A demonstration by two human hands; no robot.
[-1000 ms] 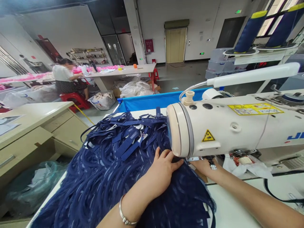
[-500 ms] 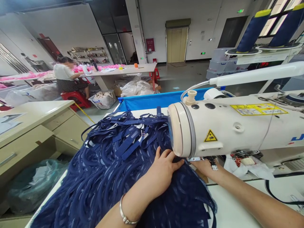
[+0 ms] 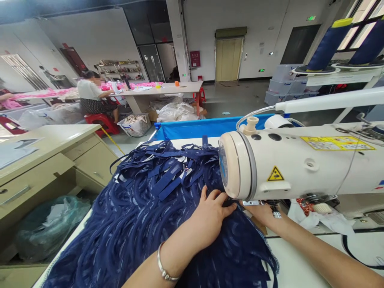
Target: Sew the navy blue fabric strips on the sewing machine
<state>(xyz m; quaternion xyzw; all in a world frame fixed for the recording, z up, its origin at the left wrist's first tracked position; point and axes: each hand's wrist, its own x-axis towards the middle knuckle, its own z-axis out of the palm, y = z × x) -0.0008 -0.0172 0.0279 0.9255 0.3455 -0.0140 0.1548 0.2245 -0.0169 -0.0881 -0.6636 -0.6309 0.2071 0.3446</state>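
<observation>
A thick spread of navy blue garments, with curved bands and straps, covers the table left of a white sewing machine. On its right part lies my left hand, palm down with fingers spread, thumb and fingertips close to the machine's rounded end. My right hand reaches in under the machine head near the needle area. Its fingers are hidden behind the machine and the cloth, so I cannot see what they hold. Straps and small white tags lie on top of the garments at the back.
Behind the table hangs a blue cloth trough. Cones of navy thread stand at upper right. A cream desk and a bin with a plastic bag are at left. A person sits at a far table.
The camera has turned slightly left, so the whole scene sits a little further right. Both hands keep about the same places against the machine and garments.
</observation>
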